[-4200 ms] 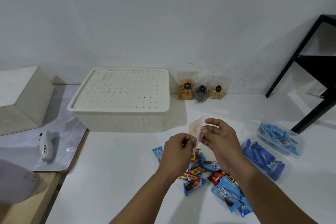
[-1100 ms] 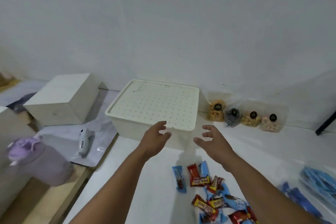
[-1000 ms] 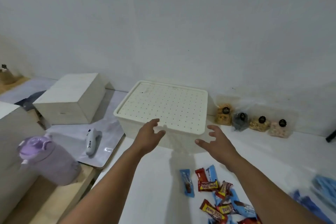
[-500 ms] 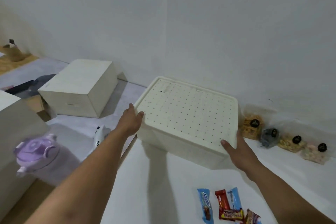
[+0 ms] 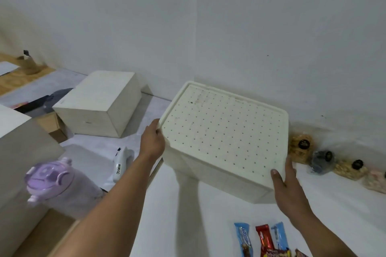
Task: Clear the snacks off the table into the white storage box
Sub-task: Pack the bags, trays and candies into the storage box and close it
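The white storage box [image 5: 211, 170] stands on the white table [image 5: 183, 215], closed by a perforated lid [image 5: 223, 129]. My left hand [image 5: 152, 142] grips the lid's left edge, thumb on the rim. My right hand [image 5: 287, 185] grips the box's near right corner, thumb on top of the lid. Wrapped snack bars [image 5: 265, 240] in blue and red lie at the bottom edge of the view. Several clear snack bags [image 5: 302, 148] with black stickers line the wall to the box's right.
A pale wooden block [image 5: 98, 104] sits left of the box. A purple bottle [image 5: 60, 185] and a small white device [image 5: 120, 165] lie at the left, on a lower wooden surface with a grey sheet. The wall is close behind.
Both hands left the snack pile, reached forward and took hold of the box's left and right sides. The view swung left and closer to the box.
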